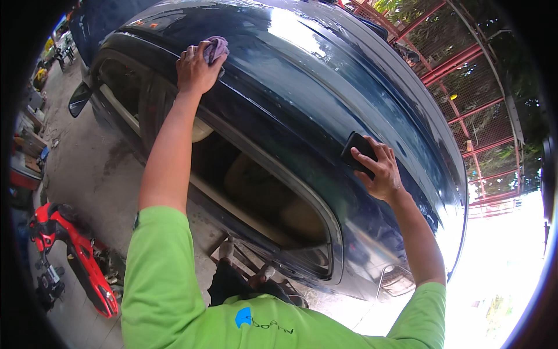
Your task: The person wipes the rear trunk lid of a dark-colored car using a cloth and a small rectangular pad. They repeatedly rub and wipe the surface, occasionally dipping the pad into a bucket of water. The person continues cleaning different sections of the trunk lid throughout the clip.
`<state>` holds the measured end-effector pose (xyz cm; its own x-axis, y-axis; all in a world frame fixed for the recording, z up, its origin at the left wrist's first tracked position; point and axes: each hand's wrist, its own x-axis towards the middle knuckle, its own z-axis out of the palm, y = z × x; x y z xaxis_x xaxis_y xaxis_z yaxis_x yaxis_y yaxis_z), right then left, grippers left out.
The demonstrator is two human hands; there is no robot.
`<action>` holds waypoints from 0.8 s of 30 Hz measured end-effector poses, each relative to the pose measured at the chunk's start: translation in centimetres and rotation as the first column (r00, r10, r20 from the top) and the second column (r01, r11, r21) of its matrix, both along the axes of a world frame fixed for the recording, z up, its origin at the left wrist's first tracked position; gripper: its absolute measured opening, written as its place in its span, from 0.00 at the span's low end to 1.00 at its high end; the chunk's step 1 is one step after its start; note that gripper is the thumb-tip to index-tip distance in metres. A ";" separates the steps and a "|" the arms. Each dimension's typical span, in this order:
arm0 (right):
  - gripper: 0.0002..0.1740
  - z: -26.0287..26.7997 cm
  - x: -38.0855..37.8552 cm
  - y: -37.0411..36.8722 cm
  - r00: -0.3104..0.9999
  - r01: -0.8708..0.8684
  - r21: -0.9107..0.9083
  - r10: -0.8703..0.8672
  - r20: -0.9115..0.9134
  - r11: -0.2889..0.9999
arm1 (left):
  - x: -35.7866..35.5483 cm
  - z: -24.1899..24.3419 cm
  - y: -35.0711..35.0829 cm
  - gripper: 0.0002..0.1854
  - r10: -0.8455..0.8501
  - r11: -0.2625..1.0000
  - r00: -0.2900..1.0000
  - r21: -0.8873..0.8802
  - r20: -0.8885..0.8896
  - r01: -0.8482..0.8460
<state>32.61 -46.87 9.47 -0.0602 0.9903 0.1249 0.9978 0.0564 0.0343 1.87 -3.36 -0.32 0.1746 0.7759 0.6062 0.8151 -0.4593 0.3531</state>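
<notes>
A dark blue-green car (279, 83) with a wet, shiny roof fills the middle of the head view. My left hand (196, 67) holds a bunched purplish cloth (216, 49) against the roof edge, above the side windows. Further right, my right hand (380, 168) grips a flat black pad or block (359, 152), laid on the roof towards the rear. Its underside is hidden, so the kind of block cannot be told. Both arms are stretched out, well apart. Below the roof edge is an open side window (261, 192) with a pale interior behind it.
My feet (226, 251) stand on a raised support beside the car. A red motorcycle (83, 257) is at the lower left. The car's side mirror (79, 100) sticks out at the upper left. A red metal frame with mesh (457, 70) rises on the far right side.
</notes>
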 end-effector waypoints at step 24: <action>0.38 -3.1 -6.1 22.8 0.929 -0.357 0.123 0.338 0.153 0.926 | -1.2 -3.1 2.8 0.31 0.007 0.988 0.981 0.152 0.196 -0.037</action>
